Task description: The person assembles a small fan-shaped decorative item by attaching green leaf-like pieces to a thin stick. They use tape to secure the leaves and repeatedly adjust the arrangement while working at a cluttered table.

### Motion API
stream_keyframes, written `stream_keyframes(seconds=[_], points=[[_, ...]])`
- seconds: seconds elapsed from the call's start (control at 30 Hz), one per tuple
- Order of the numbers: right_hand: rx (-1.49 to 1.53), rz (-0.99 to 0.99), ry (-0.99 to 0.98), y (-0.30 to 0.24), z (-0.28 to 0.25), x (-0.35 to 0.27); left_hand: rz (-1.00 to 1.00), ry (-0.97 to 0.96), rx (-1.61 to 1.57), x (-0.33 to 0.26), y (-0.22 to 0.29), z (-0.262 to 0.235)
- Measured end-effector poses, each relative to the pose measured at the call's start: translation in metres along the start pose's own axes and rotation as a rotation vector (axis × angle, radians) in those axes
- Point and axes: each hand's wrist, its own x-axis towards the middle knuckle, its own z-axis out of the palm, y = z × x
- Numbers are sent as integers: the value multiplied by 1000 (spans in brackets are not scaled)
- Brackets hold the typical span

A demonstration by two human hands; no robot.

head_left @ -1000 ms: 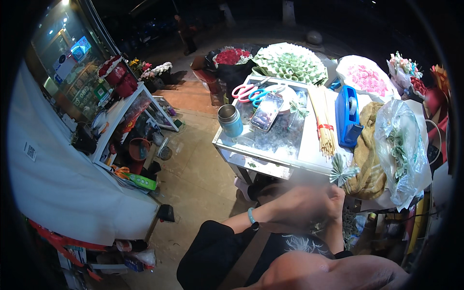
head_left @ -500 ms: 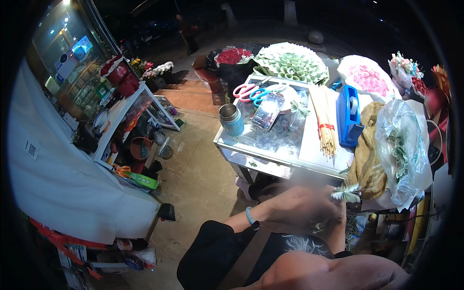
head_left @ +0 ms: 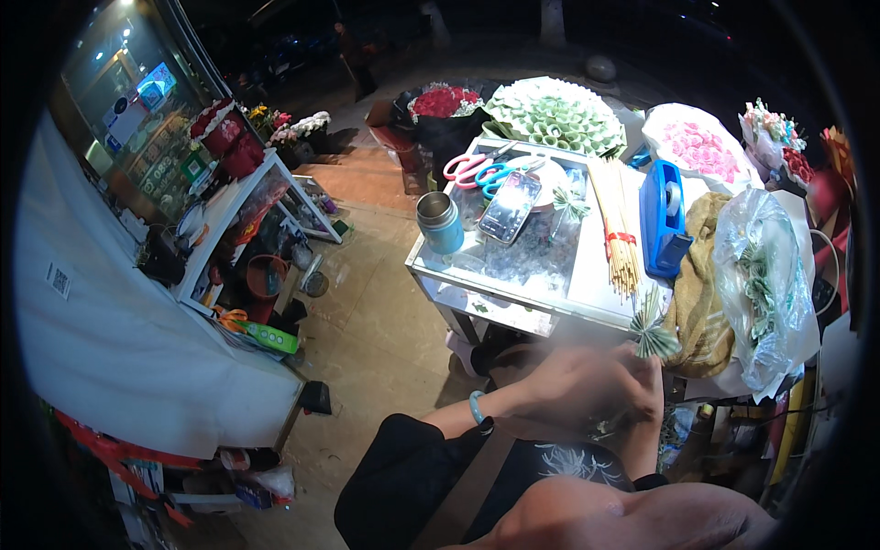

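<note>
My left hand (head_left: pixel 573 380), with a pale bangle on its wrist, meets my right hand (head_left: pixel 645 390) in front of the table's near edge. A green-and-white pleated paper fan (head_left: pixel 654 337) stands up from the fingertips of my right hand, its folds spread. The left fingers are blurred and partly cover the right hand, so their grip is hidden. Close ahead lies a bundle of thin wooden sticks (head_left: pixel 619 229) tied with red. A similar pleated fan (head_left: pixel 570 205) rests on the glass-topped table (head_left: pixel 513 307). More folded pieces (head_left: pixel 759 284) lie in a clear plastic bag (head_left: pixel 779 339).
On the table are a blue tape dispenser (head_left: pixel 662 220), phone (head_left: pixel 510 209), blue metal cup (head_left: pixel 440 223), red-handled scissors (head_left: pixel 465 170) and blue-handled scissors (head_left: pixel 491 180). A brown cloth (head_left: pixel 701 293) lies at right. Bouquets, one of green folded paper (head_left: pixel 555 117), stand behind. A white shelf (head_left: pixel 220 229) stands left.
The pleated fan has risen slightly and turned, so its spread folds now show. My hands stay together, with the right one shifted a little.
</note>
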Motion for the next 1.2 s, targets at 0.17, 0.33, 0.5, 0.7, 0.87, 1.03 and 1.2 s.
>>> stream_keyframes(seconds=[0.17,0.33,0.5,0.7,0.87,1.03,1.2], points=[[-163,-44,-145,-1,-8,7,-119,-143,-197,1,6,-5],[-154,39,-114,2,-10,8,-223,-159,-316,3,-4,-9],[-168,60,3,8,-3,11,-155,81,-161,3,-21,0],[-84,127,27,2,-1,6,-55,16,-18,4,-14,-7],[-110,23,-58,3,-4,8,-309,-162,-353,3,6,-11],[93,119,30,7,1,6,-219,-126,-382,3,7,-7],[-44,-57,69,-1,10,5,109,120,202,5,11,0]])
